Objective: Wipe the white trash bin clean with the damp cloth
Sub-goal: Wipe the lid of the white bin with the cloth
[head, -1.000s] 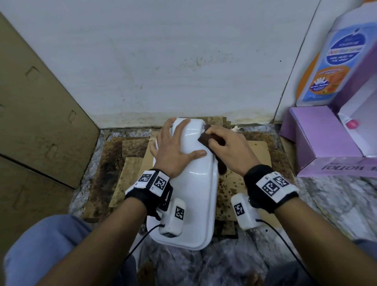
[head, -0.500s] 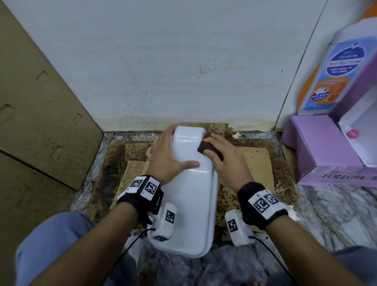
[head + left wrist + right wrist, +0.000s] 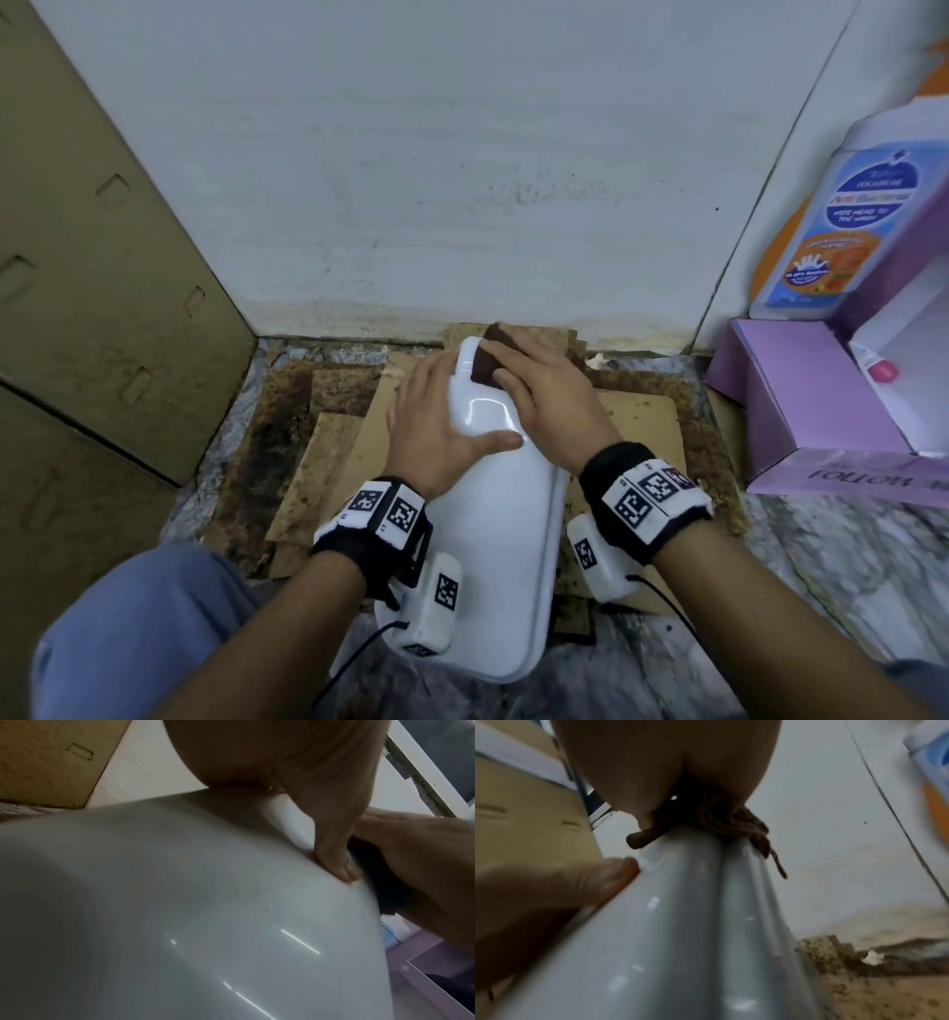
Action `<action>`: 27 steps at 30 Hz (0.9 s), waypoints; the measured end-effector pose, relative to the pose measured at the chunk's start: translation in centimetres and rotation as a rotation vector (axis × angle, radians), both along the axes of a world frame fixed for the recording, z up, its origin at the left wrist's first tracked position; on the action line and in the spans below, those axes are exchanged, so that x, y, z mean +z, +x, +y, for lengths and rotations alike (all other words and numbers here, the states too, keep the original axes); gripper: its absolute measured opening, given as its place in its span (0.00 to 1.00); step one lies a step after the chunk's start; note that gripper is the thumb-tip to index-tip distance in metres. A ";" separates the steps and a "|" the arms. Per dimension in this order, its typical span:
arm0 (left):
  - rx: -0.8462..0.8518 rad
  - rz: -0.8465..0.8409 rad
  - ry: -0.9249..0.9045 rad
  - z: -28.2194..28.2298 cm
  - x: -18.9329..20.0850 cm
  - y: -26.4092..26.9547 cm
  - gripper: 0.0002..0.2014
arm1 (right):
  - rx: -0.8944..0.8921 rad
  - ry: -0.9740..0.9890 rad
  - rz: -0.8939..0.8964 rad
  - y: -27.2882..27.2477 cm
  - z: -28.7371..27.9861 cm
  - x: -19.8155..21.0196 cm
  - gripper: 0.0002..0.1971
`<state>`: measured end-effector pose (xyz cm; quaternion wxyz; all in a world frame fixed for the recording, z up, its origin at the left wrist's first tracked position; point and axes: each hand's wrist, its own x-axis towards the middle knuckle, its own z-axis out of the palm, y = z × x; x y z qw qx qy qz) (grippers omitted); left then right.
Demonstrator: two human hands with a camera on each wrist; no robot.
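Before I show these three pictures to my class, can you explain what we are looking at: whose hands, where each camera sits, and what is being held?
A person works bare-handed, with cameras strapped on. The wide picture comes from a head camera looking down; the two close, blurry ones come from wrist cameras looking along each hand. A white trash bin lies on its side on stained cardboard on the floor. The left hand lies flat on the bin, steadying it. The right hand presses a brown cloth against the bin's far end.

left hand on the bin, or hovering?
Touching. Head view shows the left hand flat on the white bin; left wrist view shows its thumb pressed on the surface.
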<state>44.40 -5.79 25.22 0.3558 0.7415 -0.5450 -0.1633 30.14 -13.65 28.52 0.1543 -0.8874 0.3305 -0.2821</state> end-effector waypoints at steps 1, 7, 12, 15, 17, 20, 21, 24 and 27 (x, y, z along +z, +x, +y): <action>0.003 0.000 0.007 0.2 0.0 0.0 0.59 | -0.004 0.074 0.015 0.1 -0.3 0.4 0.18; 0.024 0.010 0.027 -0.3 0.0 -0.1 0.60 | -0.024 0.347 0.028 0.3 -1.6 2.1 0.18; 0.016 0.015 0.023 -0.3 -0.4 0.2 0.61 | 0.054 0.042 0.225 -2.0 2.1 -1.1 0.27; 0.018 0.015 0.029 -0.2 -0.3 -0.1 0.63 | 0.043 0.036 0.248 -2.1 1.8 -0.5 0.26; 0.018 0.008 0.039 -0.1 -0.2 -0.3 0.64 | 0.015 0.122 0.241 -1.1 0.4 0.2 0.24; 0.010 0.009 0.041 0.3 -0.2 -0.3 0.64 | 0.050 0.295 0.247 0.9 -2.5 1.6 0.21; 0.010 0.015 0.044 0.4 -0.2 -0.2 0.64 | 0.067 0.319 0.272 1.4 -3.2 2.1 0.20; 0.014 0.024 0.065 0.4 -0.2 0.0 0.64 | 0.110 0.272 0.326 2.0 -3.1 2.9 0.19; 0.013 0.034 0.053 0.2 -0.3 0.3 0.61 | 0.132 0.181 0.246 1.0 -1.4 1.6 0.23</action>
